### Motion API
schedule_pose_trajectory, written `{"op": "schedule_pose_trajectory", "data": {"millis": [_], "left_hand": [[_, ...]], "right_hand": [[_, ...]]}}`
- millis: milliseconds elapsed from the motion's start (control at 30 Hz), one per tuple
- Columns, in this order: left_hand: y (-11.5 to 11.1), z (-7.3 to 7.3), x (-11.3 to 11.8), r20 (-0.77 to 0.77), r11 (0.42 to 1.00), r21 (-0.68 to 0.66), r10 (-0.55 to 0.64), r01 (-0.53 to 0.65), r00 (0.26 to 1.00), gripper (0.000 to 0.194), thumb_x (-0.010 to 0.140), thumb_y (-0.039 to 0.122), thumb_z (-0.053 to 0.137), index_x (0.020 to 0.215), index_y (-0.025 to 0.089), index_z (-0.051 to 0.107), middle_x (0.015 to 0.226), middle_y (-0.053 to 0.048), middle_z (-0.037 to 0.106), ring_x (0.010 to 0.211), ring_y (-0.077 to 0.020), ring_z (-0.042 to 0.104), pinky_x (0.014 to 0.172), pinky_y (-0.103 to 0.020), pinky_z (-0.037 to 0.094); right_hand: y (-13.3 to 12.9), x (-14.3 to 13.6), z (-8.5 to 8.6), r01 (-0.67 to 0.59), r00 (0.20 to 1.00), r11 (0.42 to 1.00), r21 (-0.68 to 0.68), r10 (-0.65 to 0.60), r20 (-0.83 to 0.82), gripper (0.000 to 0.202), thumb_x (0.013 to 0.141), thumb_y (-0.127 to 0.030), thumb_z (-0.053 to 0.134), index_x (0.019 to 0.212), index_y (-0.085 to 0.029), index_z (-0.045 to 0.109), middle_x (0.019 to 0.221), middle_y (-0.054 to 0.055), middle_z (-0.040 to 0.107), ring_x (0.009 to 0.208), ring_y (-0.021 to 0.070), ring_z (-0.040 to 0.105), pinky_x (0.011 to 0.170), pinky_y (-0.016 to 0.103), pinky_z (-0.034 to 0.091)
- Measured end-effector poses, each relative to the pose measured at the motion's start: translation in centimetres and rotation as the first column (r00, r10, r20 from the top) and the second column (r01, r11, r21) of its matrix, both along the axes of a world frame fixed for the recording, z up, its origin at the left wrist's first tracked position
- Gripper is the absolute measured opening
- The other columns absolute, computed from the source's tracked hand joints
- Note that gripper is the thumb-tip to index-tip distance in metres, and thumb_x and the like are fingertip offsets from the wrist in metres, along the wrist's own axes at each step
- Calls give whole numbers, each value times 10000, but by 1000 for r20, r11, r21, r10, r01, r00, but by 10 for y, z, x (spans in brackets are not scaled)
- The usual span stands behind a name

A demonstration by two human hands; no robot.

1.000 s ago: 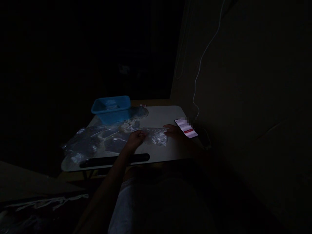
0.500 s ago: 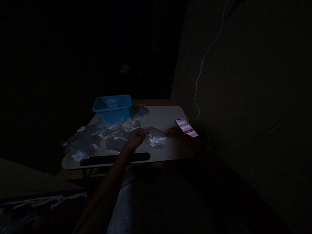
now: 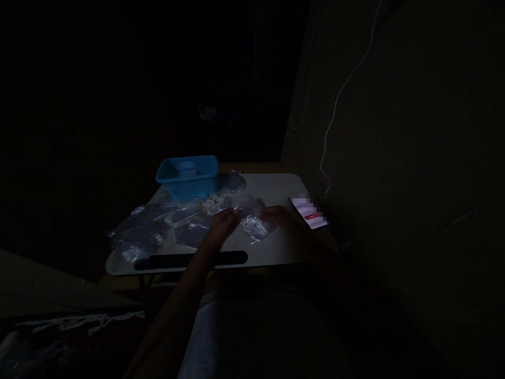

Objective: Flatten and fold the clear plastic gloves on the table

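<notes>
Low light. Crumpled clear plastic bag (image 3: 255, 227) is held just above or on the worktop (image 3: 272, 184), to the right of the blue tub (image 3: 194, 188) and on the wearer's side of it. Its left edge is pinched in the fingers of the left hand (image 3: 223, 221); its upper right part is gripped between the fingertips of the right hand (image 3: 278, 215). More loose plastic (image 3: 138, 239) is spread on the near side of the tub, toward its left. Lit phone (image 3: 310, 213) is seen well to the right of the tub.

Handling, as judged: very light, thin and limp; no stiffness to be counted on. Film likely slippery, easily creased, prone to cling to itself, and apt to be stretched or torn if pulled hard. Best taken by two opposite edges, close to the corners, with a flat fingertip pinch; the bunched, shiny middle is better left ungripped, since the layers would be crushed together. Whether anything lies inside cannot quite be made out in this gloom.
</notes>
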State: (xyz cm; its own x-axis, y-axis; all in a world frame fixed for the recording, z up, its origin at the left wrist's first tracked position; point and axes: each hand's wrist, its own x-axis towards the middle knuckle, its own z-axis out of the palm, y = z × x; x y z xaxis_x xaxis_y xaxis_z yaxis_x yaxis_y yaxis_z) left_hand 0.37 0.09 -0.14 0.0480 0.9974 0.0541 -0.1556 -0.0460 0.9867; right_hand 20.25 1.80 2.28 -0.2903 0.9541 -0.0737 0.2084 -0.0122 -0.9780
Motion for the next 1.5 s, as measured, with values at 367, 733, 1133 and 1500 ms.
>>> {"op": "schedule_pose_trajectory", "data": {"millis": [367, 733, 1133, 1500], "left_hand": [[-8, 8, 3, -247, 999, -32, 5, -14, 969, 265, 556, 382, 657, 565, 146, 537, 456, 70, 417, 419, -36, 314, 414, -180, 235], [-10, 12, 5, -302, 999, -37, -33, 23, 953, 237, 538, 346, 654, 638, 139, 598, 496, 50, 478, 434, -49, 354, 423, -184, 251], [-3, -3, 1, -286, 999, -22, -37, 32, 958, 225, 584, 334, 608, 699, 140, 607, 489, 65, 444, 410, -37, 321, 405, -173, 226], [-8, 5, 3, -242, 997, -61, -52, 38, 969, 233, 570, 356, 628, 668, 148, 589, 478, 69, 426, 402, -36, 315, 398, -177, 219]], "right_hand": [[-4, -8, -2, -3, 1000, 1000, -3, 3, -27, 253, 547, -382, 659, 591, -142, 592, 485, -55, 484, 478, 72, 423, 472, 215, 291], [4, 6, -17, -20, 999, 998, 59, 17, 46, 300, 576, -442, 641, 613, -148, 587, 458, -61, 445, 452, 66, 392, 463, 218, 289], [5, 10, -17, -164, 981, 982, 97, 152, 122, 312, 646, -460, 581, 604, -152, 556, 444, -68, 418, 436, 61, 367, 461, 214, 261], [5, 10, -17, -209, 977, 974, 85, 205, 54, 272, 652, -419, 587, 604, -154, 552, 451, -69, 429, 437, 58, 379, 455, 209, 270]]}}
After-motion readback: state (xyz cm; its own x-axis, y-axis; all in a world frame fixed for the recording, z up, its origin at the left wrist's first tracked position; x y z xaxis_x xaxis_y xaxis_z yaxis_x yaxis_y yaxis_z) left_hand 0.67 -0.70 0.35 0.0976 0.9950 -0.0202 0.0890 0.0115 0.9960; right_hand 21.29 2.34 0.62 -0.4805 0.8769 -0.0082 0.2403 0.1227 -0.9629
